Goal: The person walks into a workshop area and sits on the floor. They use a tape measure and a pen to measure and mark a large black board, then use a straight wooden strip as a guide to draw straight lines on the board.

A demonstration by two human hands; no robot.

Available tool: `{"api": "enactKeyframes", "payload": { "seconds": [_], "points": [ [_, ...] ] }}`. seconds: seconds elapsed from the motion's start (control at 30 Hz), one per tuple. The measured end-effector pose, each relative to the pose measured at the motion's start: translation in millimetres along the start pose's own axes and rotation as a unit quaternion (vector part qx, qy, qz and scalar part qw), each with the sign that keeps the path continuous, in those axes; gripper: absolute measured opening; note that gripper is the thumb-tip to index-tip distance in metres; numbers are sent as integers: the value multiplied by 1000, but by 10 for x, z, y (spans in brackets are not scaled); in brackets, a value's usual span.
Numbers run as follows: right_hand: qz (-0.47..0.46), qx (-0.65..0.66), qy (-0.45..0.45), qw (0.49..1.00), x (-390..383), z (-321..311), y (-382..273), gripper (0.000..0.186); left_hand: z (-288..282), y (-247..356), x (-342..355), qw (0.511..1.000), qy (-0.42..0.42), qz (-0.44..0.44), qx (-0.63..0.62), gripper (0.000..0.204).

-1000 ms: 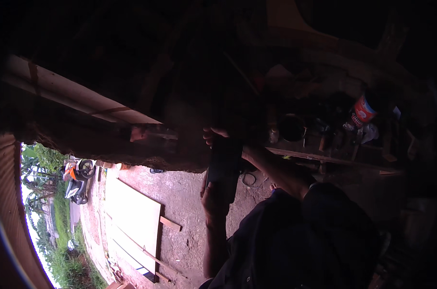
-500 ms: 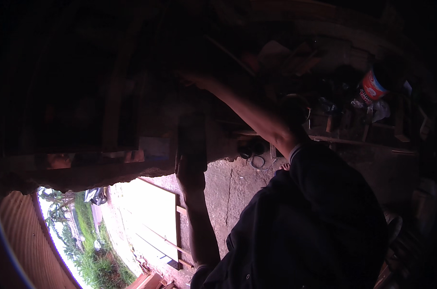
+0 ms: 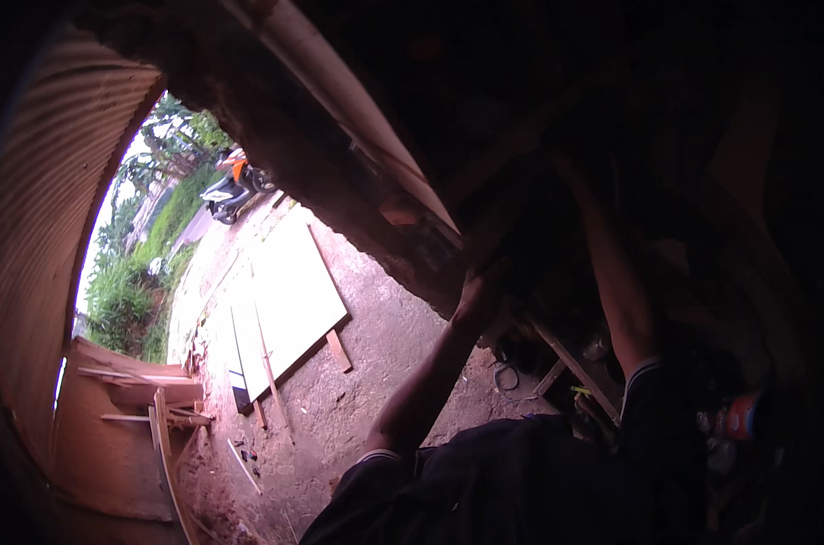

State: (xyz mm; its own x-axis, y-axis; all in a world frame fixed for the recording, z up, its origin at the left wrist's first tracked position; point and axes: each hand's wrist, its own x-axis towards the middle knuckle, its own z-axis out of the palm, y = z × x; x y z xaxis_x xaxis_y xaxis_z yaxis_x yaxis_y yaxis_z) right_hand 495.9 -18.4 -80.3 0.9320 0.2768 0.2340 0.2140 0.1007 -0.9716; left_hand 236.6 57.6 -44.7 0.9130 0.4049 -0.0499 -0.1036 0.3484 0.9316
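Against the white panel [image 3: 289, 304] on the ground, my left hand [image 3: 485, 278] is to the right; in this shadow I cannot tell whether its fingers spread or pinch. My right hand [image 3: 565, 165] reaches farther right and higher, its grip equally hidden, so why I hold my arms apart stays unclear. The pale beam [image 3: 357, 109] ends beside my left hand, up and right of the panel, whose protruding wooden slat [image 3: 337, 351] probably props it.

The ground [image 3: 385, 336] looks rough, the shirt [image 3: 503, 481] matt cloth.
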Motion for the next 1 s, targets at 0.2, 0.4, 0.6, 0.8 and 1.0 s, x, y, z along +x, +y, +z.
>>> {"api": "enactKeyframes", "payload": {
  "seconds": [0.2,0.4,0.6,0.8,1.0],
  "points": [
    [3,-46,-19,999,108,-151,230,16,-41,-366,133,999,-2,26,-35,42],
    [21,-80,-39,996,113,-111,364,17,-195,-741,41,997,34,28,-63,45],
    [35,-102,-47,993,66,-162,542,18,-184,-676,3,1000,7,12,0,44],
    [38,-121,-41,991,-233,-283,697,19,-457,-1062,51,988,-9,123,98,48],
    [88,-199,-47,975,-1281,-927,1362,20,-561,-1245,-105,958,104,91,251,52]
  ]
}}
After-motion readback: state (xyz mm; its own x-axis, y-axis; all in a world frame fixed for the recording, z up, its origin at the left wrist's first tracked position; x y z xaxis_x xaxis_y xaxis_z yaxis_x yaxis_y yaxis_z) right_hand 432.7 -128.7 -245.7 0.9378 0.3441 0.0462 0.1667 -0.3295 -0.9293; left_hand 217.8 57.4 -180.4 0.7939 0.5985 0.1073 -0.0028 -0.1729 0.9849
